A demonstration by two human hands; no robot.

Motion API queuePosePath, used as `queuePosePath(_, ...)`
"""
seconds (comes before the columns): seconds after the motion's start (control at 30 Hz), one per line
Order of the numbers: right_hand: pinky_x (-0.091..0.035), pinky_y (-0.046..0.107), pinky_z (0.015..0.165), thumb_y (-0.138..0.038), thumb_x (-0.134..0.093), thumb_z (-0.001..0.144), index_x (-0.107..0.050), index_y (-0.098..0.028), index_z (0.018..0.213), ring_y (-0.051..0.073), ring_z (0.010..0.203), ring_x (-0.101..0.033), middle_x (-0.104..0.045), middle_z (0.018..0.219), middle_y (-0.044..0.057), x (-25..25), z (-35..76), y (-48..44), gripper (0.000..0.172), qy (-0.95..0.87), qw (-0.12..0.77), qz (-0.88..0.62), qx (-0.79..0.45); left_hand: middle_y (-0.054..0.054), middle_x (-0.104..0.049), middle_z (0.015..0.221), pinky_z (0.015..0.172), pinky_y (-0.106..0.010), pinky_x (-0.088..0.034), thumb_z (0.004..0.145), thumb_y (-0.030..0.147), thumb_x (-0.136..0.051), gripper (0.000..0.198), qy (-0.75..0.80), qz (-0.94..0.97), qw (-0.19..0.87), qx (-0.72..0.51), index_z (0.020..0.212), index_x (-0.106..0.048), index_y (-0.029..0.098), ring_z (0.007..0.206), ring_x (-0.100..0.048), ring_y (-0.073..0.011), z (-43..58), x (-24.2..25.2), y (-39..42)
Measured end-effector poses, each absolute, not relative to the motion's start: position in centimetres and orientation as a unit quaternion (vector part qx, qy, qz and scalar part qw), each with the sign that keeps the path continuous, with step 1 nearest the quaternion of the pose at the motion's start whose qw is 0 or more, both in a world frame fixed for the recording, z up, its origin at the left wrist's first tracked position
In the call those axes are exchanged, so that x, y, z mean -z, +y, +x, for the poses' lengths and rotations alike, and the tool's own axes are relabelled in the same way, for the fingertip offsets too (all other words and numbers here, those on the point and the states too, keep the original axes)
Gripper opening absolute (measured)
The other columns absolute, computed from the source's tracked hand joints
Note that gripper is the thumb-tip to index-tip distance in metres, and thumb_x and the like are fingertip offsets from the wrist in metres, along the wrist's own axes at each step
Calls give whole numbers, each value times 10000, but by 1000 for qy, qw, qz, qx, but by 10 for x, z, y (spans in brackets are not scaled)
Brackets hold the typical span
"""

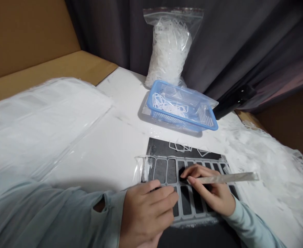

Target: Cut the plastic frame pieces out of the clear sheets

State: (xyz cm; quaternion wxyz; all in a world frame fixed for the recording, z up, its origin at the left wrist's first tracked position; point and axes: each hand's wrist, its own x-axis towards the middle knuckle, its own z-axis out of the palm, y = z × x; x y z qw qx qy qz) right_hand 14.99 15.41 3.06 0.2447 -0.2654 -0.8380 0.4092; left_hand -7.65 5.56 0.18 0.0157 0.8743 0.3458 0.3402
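A translucent sheet of joined rectangular frames (166,168) lies on a black mat (161,148) in front of me. My left hand (148,215) rests on the sheet's near part with its fingers curled and pressed down on it. My right hand (210,193) grips a flat metal strip tool (228,177) like a pen, with the tool's tip at a frame near the sheet's middle. A few loose clear frames (182,146) lie on the mat's far edge.
A blue mesh basket (208,121) holding clear frames stands beyond the mat. Behind it leans a zip bag (169,44) full of them. Stacked plastic sheets (38,117) lie at the left, a heap of clear scrap (270,165) at the right. A dark curtain hangs behind.
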Motion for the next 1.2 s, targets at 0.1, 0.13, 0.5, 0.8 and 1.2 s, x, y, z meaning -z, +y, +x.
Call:
queuePosePath(0.1, -489, 266, 772, -99, -512, 958, -534, -185, 812, 152, 867, -644, -651, 902, 52, -30, 150, 155, 171, -842, 236, -257, -412, -52, -634, 1299, 1164, -328, -287, 795, 256, -563, 247, 368, 871, 49, -323, 1016, -622, 163, 1300, -464, -178, -75, -1, 54)
queuePosePath(0.13, -489, 268, 775, -95, -511, 956, -531, -185, 810, 152, 868, -643, -647, 900, 51, -30, 150, 155, 172, -844, 235, -254, -410, -60, -616, 1330, 1185, -330, -268, 783, 270, -578, 272, 369, 870, 63, -321, 1032, -611, 166, 1333, -441, -184, -75, 0, 53)
queuePosePath(0.5, -515, 378, 821, -53, -521, 930, -603, -144, 963, 222, 959, -612, -674, 1010, 114, -37, 147, 146, 127, -938, 209, -173, -216, -100, -574, 1371, 1144, -381, -335, 755, 288, -560, 384, 347, 876, 124, -312, 1121, -549, 173, 1282, -491, -207, -78, 6, 56)
queuePosePath(0.8, -408, 525, 1028, -71, -557, 947, -622, -147, 885, 277, 1059, -638, -735, 1071, 75, -24, 145, 132, 118, -957, 217, -190, 10, -100, -586, 1344, 1117, -395, -326, 770, 369, -557, 456, 335, 872, 133, -332, 1176, -518, 167, 1238, -512, -222, -80, 7, 59)
queuePosePath(1.2, -427, 500, 986, -157, -541, 964, -606, -220, 952, 246, 903, -673, -744, 1001, 59, -38, 171, 175, 91, -874, 299, -371, 99, -142, -558, 1390, 1057, -404, -419, 747, 347, -560, 442, 316, 882, 135, -322, 1143, -537, 152, 1191, -558, -233, -84, -2, 64)
